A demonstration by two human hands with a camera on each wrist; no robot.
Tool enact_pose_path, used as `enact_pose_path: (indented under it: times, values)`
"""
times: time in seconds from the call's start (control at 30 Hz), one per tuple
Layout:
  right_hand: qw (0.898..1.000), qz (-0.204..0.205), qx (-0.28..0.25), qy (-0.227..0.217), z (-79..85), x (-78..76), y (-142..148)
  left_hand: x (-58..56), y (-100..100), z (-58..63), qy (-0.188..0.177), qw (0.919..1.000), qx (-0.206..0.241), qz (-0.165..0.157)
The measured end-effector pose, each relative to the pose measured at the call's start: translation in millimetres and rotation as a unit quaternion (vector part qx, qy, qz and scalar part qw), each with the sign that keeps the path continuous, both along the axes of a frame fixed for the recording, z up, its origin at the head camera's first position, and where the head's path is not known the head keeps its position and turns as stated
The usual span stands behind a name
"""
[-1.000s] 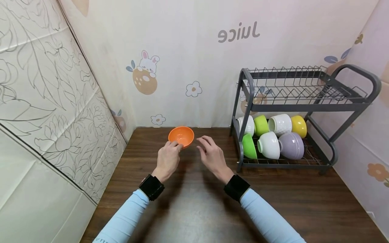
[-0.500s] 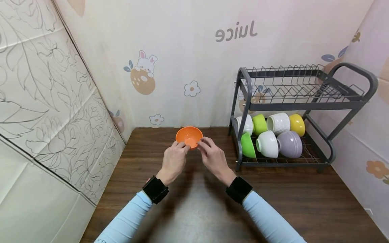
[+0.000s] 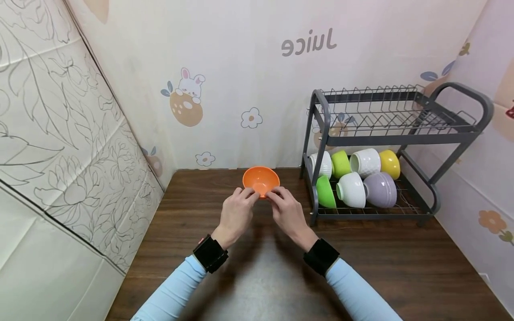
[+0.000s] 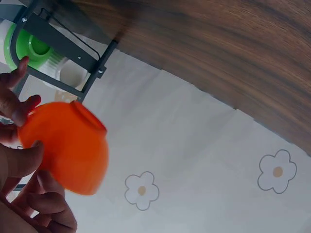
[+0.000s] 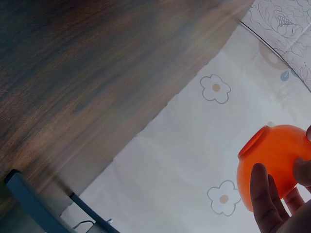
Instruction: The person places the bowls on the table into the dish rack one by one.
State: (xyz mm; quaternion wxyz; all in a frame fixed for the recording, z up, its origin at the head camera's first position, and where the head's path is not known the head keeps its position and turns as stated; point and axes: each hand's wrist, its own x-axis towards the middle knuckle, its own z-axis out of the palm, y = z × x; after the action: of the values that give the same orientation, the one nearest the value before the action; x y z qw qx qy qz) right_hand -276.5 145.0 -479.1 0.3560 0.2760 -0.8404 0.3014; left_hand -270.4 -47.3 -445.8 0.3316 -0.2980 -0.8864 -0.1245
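A small orange bowl is held up over the back of the table, its hollow side facing the head camera. My left hand pinches its near rim, the thumb against the outside of the bowl in the left wrist view. From the other side, my right hand has thumb and fingertips at the near right rim, close beside the left fingers. The right wrist view shows the bowl's foot ring and outer wall, with fingers around the lower side.
To the right stands a dark two-tier dish rack. Its lower shelf bears several bowls and cups on their sides, among them a green bowl, a white bowl and a purple bowl. A papered wall rises behind the wooden table.
The left hand has carried the orange bowl to the right. The right hand, apart from the bowl at first, has come to its rim and now grips it too.
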Motion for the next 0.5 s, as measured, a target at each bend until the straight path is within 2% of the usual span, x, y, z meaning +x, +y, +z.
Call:
enact_pose_path:
  times: [0.23, 0.33, 0.5]
  values:
    - [0.999, -0.011, -0.008, 0.036, 5.8, 10.7, 16.7, 2.0, 10.5, -2.7, 0.048, 0.9972, 0.048, -0.03]
    - [0.998, -0.02, -0.015, 0.049, 8.3, 14.5, 25.2, 1.6, 14.7, -3.8, 0.047, 0.9958, 0.072, -0.031]
    - [0.998, -0.036, -0.032, 0.044, 11.1, 22.4, 37.8, 1.9, 21.3, -4.7, 0.031, 0.9937, 0.102, -0.034]
